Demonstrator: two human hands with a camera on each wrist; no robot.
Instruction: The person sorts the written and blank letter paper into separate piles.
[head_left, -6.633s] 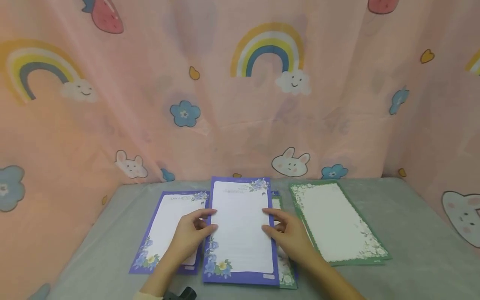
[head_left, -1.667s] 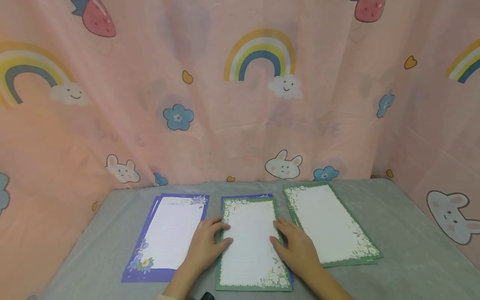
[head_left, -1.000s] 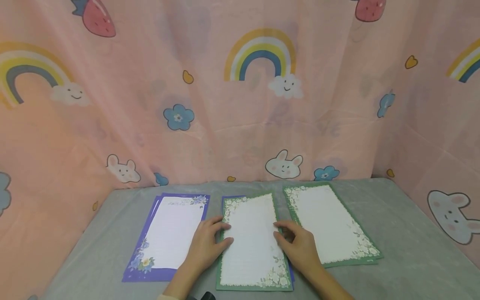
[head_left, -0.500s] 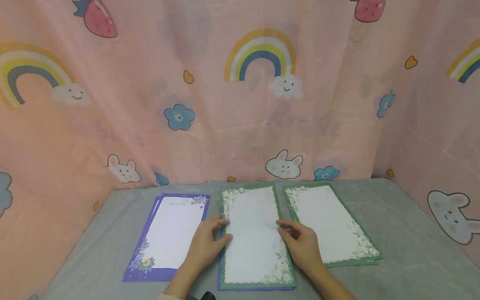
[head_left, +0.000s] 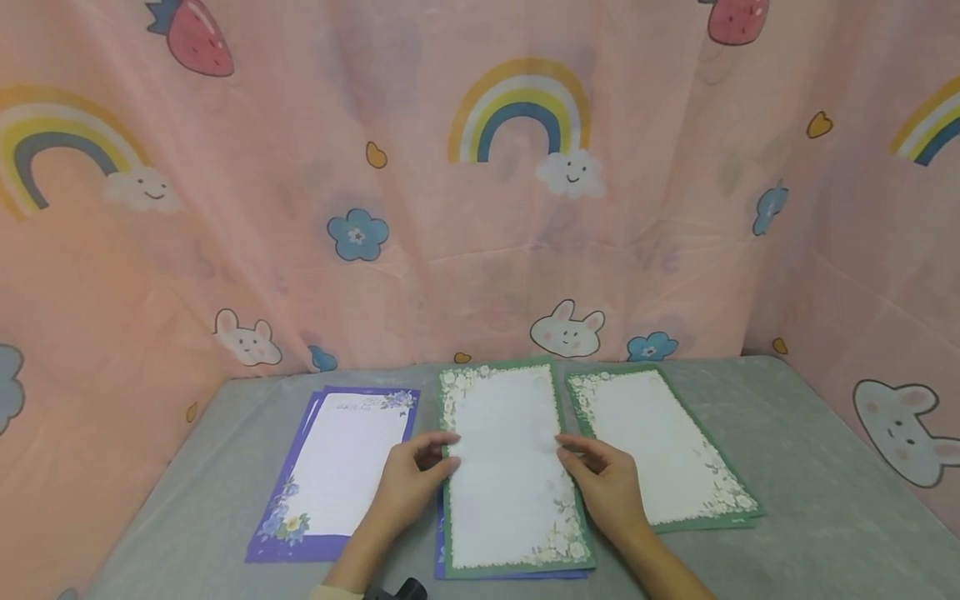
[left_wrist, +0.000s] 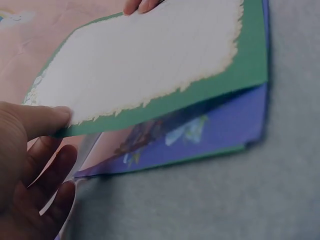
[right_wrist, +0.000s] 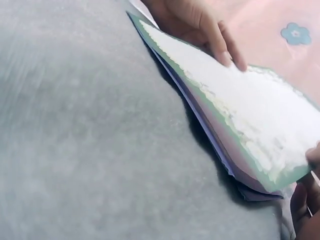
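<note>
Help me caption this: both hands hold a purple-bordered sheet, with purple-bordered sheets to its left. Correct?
Wrong border: the head view shows the left hand and right hand holding a green-bordered sheet. The purple-bordered sheets are to its left.

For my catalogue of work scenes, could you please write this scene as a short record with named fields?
Held: white paper sheet with green flowered border, a gap showing under its left edge
Left hand: pinches the sheet's left edge
Right hand: pinches its right edge
Beneath: purple-bordered paper with printed flowers
At left: overlapping white sheets with purple borders
At right: overlapping white sheets with green flowered borders
Surface: grey cloth
Backdrop: pink curtain with rainbows and rabbits
</note>
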